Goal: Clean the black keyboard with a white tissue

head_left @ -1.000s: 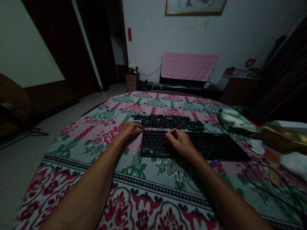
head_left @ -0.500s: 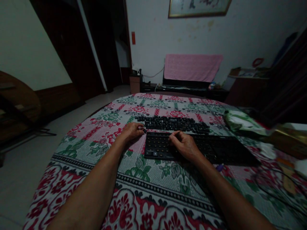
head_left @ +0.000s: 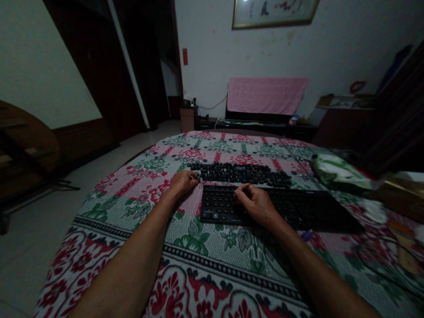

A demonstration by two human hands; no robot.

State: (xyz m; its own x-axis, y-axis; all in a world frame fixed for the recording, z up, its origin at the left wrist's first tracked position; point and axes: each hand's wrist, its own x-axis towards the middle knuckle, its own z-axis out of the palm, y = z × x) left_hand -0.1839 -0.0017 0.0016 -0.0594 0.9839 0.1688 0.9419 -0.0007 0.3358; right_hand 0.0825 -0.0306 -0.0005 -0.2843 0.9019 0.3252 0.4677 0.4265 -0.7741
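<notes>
A black keyboard (head_left: pixel 212 207) lies on the table with most of its keycaps off, showing rows of small round key posts. A few caps remain at its lower left corner. Behind it spreads a long heap of loose black keycaps (head_left: pixel 238 172). My left hand (head_left: pixel 183 182) rests on the cloth by the heap's left end, fingers pinched around what looks like a dark keycap. Over the left-middle of the keyboard is my right hand (head_left: pixel 255 201), its thumb and fingers curled together. Whatever sits between those fingertips is too small and dark to see.
A patterned cloth (head_left: pixel 212 238) covers the round table. To the right are a green-and-white package (head_left: pixel 341 170), a golden box (head_left: pixel 402 194), crumpled white tissue (head_left: pixel 375 211) and a dark cable (head_left: pixel 364 261). A small purple object (head_left: pixel 306 235) lies by my right forearm.
The view has tilted slightly, so the scene sits a little lower. My right hand's fingers are curled in more tightly over the keyboard. The left hand stays near the heap.
</notes>
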